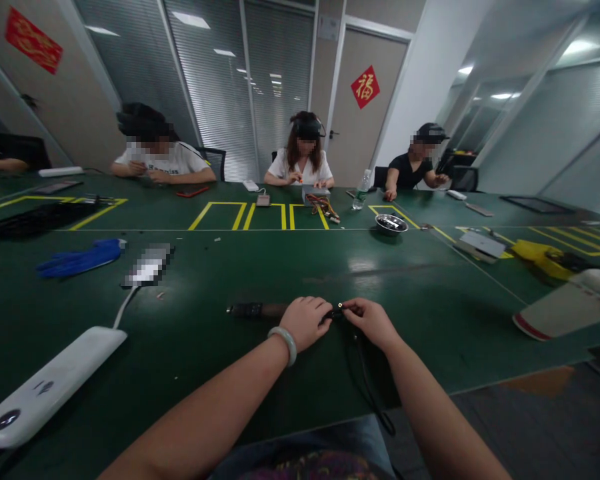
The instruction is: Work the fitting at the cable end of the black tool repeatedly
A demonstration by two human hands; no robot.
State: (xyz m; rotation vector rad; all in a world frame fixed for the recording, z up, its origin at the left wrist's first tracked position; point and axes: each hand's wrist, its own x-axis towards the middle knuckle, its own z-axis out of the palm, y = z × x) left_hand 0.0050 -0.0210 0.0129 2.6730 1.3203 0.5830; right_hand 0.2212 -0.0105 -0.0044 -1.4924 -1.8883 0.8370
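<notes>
My left hand (306, 320), with a pale bangle on the wrist, is curled into a closed grip on a dark tool handle (253, 309) that lies across the green table (300, 267). My right hand (367, 319) pinches a small black connector (341, 308) at the end of a black cable (367, 380). The cable runs down over the table's near edge toward my lap. Both hands meet at the connector, fingertips almost touching.
A white power strip (50, 387) lies at the near left, a blue glove (80, 260) farther left. A metal bowl (391, 223), a water bottle (363, 190) and a yellow object (543, 257) stand beyond. Three people sit working at the far side.
</notes>
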